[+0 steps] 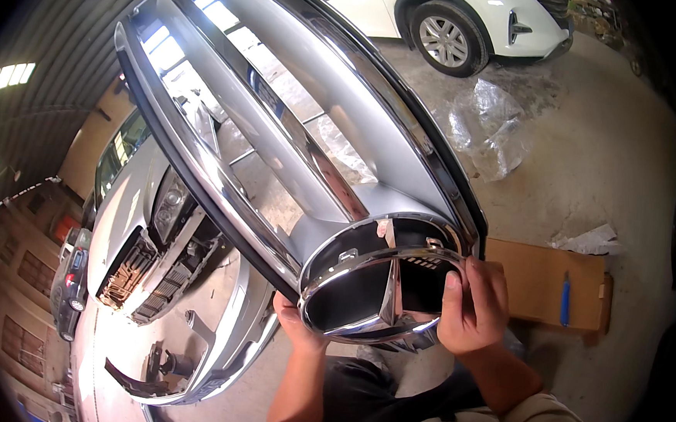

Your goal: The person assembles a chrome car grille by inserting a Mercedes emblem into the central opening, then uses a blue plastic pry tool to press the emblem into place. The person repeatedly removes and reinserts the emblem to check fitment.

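A large silver and chrome car grille (280,142) slants up and away in front of me, its black-edged frame filling the upper middle. At its near end is a round chrome-rimmed housing. Over that housing lies a round chrome star emblem (388,307) with a dark backing; it sits tilted, with a gap along the far side where clips show. My right hand (473,306) is closed on the emblem's right rim, thumb on top. On the left, my left hand (298,323) is closed round the grille's lower edge beside the emblem; its fingertips are hidden underneath.
A cardboard box (543,281) with a blue-handled tool (565,301) lies at the right. Clear plastic wrap (488,127) is on the floor near a white car (458,21). At left stand a car with its front stripped (150,238) and a loose bumper (233,351).
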A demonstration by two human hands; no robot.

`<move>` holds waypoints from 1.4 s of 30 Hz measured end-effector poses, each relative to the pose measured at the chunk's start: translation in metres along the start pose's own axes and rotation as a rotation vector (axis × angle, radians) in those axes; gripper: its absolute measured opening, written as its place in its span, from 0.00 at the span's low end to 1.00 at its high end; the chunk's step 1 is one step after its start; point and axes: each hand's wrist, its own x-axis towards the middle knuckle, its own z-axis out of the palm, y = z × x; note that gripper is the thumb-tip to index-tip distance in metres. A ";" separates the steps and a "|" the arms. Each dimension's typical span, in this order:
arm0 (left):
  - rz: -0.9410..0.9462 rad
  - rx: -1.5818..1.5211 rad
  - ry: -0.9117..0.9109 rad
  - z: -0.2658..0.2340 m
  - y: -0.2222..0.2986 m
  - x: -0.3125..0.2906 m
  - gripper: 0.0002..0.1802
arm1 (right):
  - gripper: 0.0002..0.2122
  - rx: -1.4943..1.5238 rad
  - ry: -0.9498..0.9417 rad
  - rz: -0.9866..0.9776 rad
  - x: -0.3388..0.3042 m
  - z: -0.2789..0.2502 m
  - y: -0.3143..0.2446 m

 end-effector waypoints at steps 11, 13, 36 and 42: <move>-0.030 -0.322 -0.267 -0.043 -0.029 0.003 0.52 | 0.21 -0.152 0.030 0.016 0.018 0.002 0.003; -0.041 -0.299 -0.279 -0.045 -0.029 0.004 0.52 | 0.22 -0.086 0.062 0.094 0.019 0.008 0.008; -0.359 -0.189 -0.129 -0.007 -0.039 0.033 0.34 | 0.30 0.340 -0.337 0.687 0.010 0.022 0.069; -0.358 -0.124 -0.131 0.001 -0.035 0.032 0.30 | 0.23 0.471 -0.191 0.677 -0.002 0.036 0.078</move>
